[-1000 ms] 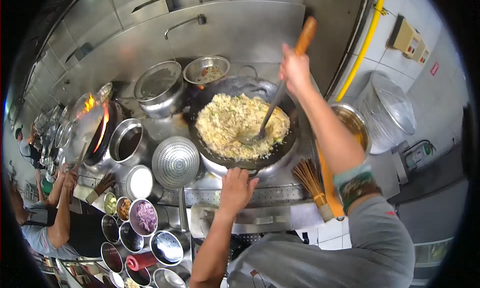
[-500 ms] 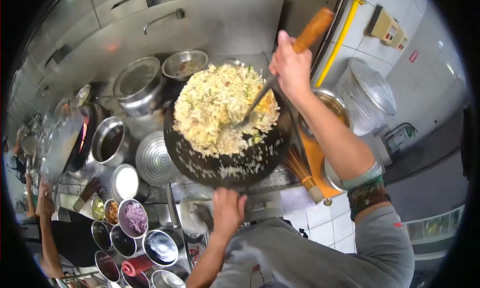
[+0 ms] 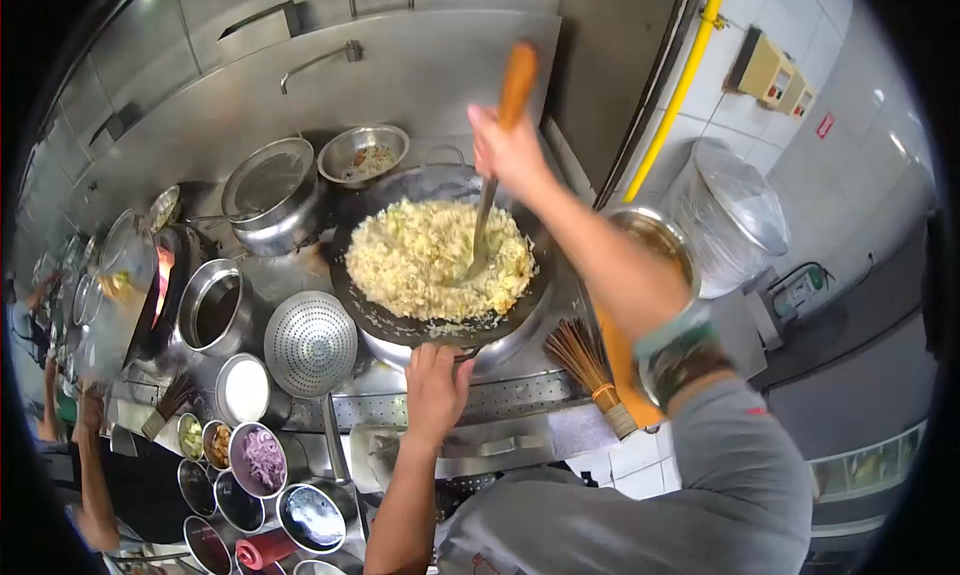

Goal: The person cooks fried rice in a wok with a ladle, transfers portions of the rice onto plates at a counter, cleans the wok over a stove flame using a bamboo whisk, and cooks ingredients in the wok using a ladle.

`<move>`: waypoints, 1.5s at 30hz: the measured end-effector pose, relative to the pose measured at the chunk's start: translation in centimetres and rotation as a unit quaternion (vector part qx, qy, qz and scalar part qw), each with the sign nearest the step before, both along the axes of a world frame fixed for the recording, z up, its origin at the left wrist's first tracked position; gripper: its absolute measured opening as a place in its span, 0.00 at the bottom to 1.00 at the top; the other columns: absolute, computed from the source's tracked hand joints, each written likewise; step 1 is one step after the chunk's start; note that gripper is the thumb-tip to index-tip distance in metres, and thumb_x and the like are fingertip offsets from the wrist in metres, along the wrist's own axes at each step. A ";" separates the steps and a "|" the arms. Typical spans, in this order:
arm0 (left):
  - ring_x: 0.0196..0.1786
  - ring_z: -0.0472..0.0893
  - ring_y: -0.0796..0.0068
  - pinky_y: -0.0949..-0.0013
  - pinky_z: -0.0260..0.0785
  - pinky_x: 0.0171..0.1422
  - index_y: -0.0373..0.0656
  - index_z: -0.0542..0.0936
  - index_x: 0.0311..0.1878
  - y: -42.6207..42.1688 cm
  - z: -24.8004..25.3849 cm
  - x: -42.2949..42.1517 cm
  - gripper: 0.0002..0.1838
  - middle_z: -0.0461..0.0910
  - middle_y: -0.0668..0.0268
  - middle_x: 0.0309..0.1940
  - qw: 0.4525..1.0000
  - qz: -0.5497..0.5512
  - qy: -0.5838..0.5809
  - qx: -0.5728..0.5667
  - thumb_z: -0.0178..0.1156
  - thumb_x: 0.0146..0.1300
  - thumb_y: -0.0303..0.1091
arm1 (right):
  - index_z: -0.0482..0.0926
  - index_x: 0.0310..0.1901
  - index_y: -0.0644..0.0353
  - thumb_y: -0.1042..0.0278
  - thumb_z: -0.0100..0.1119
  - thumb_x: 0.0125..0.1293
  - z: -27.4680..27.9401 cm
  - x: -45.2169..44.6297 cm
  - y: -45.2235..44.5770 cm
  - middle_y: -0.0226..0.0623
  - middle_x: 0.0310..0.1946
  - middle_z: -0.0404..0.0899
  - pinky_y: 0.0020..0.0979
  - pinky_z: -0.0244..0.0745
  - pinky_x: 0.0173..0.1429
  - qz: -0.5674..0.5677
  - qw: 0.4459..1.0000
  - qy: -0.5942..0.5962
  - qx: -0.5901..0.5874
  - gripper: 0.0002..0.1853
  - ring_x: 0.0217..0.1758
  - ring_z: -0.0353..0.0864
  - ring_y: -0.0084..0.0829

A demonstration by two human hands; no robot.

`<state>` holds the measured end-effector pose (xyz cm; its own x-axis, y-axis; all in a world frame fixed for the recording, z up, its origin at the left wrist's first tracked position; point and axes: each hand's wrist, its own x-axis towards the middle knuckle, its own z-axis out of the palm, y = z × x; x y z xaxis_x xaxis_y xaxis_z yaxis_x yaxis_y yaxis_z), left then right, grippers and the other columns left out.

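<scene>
A black wok (image 3: pixel 365 310) full of fried rice (image 3: pixel 415 260) sits on the burner in front of me. My right hand (image 3: pixel 512 153) is closed around a wok spatula (image 3: pixel 484 215) with a wooden handle, held steeply over the wok. The spatula's lower end is sunk in the rice, so its full shape is hidden. At the wok's near side, my left hand (image 3: pixel 437 390) grips the loop handle on the rim; the fingertips are partly out of sight.
A perforated strainer (image 3: pixel 311 345) lies left of the wok, near a pot of dark liquid (image 3: pixel 217 307) and several ingredient containers, one with sliced onion (image 3: pixel 265 460). A bamboo brush (image 3: pixel 590 375) lies at right. A co-worker's arm (image 3: pixel 95 475) shows at far left.
The wok has come down from a tilt towards me and now sits level on the burner. The rice has settled into it. My right hand and the spatula have moved left, the handle now more upright.
</scene>
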<state>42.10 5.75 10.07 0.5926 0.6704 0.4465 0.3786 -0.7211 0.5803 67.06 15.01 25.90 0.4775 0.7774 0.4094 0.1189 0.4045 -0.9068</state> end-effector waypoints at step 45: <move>0.47 0.72 0.56 0.55 0.64 0.48 0.41 0.78 0.38 -0.2 -0.6 -0.7 0.11 0.74 0.60 0.38 0.998 0.042 0.049 -0.004 0.64 0.54 0.36 | 0.67 0.22 0.55 0.58 0.59 0.66 -2.4 -1.5 5.3 0.23 0.09 0.62 0.25 0.55 0.13 -0.077 0.995 -0.019 0.068 0.18 0.09 0.62 0.20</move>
